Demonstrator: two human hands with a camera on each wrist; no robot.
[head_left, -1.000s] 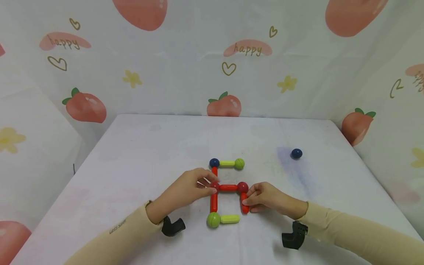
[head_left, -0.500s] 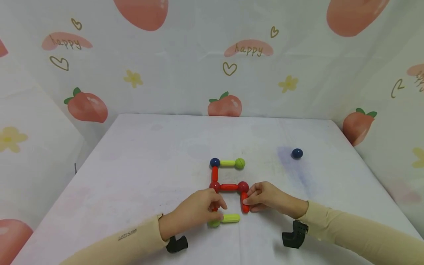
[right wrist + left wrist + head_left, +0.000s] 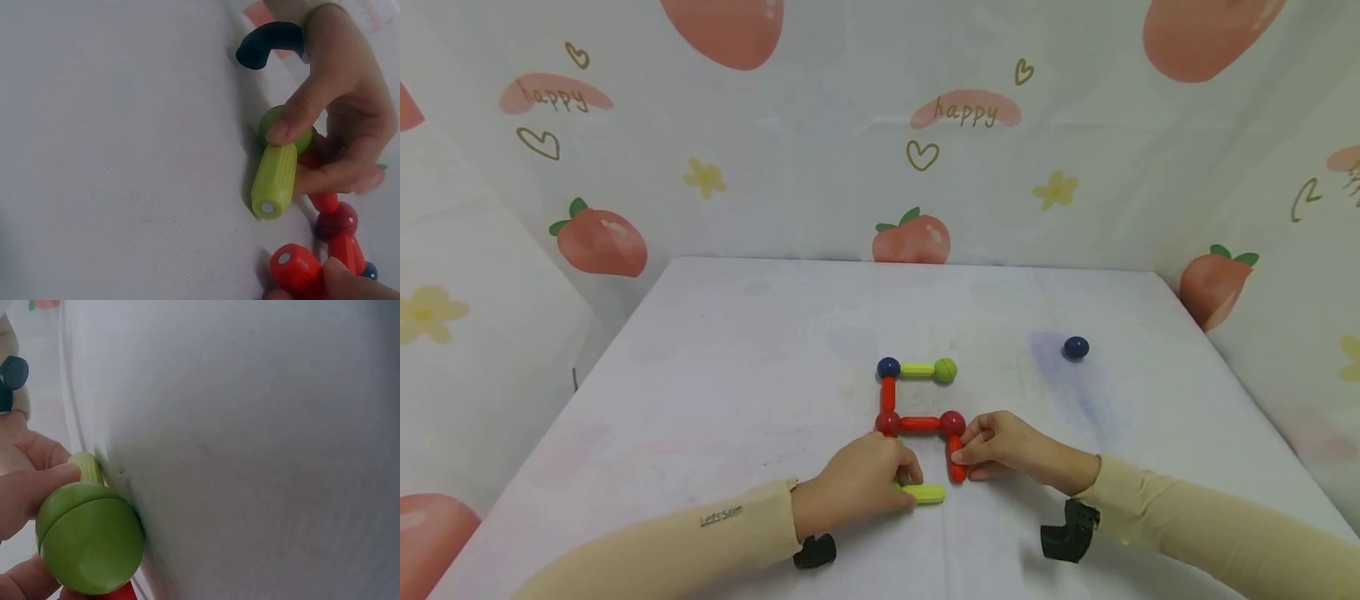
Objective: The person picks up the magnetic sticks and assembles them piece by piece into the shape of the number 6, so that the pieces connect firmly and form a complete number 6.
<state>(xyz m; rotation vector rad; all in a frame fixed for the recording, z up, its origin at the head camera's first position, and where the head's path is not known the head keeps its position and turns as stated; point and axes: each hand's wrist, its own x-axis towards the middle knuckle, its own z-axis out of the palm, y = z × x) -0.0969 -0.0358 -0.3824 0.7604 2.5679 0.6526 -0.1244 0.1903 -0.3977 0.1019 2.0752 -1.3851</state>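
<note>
My left hand pinches a yellow-green magnetic rod near its inner end, thumb and forefinger on either side. That rod joins a green ball, which the left hand hides in the head view. A magnet shows on the rod's free end in the right wrist view. My right hand pinches an upright-running red rod joined to the right red ball. Another red rod links it to the left red ball. The red rod below that ball is mostly covered by my left hand.
Farther back, a red rod leads to a blue ball, then a yellow-green rod and a green ball. A loose dark blue ball lies at the right on the white table.
My left hand has left the left red ball, come toward the front and taken hold of the front yellow-green rod. My right hand keeps its grip on the red rod.
</note>
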